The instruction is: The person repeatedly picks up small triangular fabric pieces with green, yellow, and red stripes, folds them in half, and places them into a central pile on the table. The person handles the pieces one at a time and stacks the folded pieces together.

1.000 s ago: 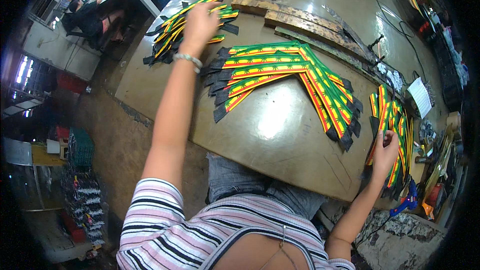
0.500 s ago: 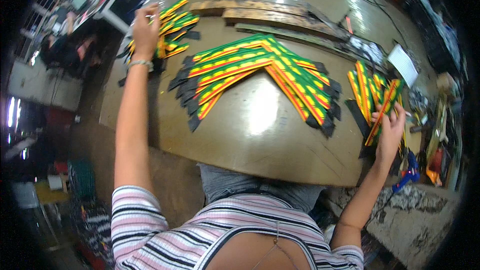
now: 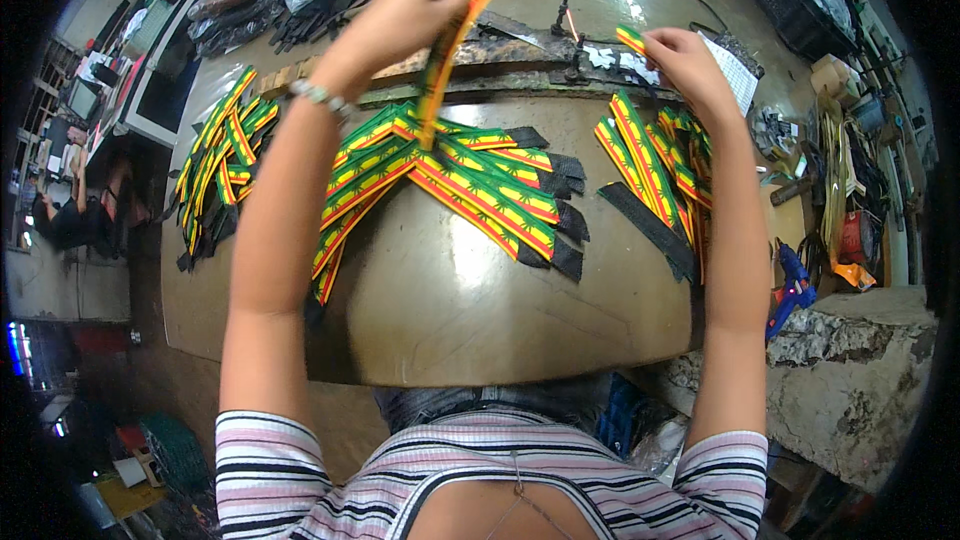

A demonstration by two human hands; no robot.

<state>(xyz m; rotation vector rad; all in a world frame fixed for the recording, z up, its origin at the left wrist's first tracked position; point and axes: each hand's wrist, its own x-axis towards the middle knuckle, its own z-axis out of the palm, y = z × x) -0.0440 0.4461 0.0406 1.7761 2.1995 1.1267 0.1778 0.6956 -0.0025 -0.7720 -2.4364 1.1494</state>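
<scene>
Here the left hand pinches a hanging striped strap; the right hand pinches another strap's end above the bench.

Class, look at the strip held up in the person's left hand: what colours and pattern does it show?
The strip has green, yellow and red lengthwise stripes; head view.

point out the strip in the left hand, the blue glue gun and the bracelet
strip in the left hand (image 3: 440,70), head view, on the middle of its hanging striped length
blue glue gun (image 3: 792,275), head view, on its body at the table's right edge
bracelet (image 3: 318,98), head view, on the beads across the left wrist
</scene>
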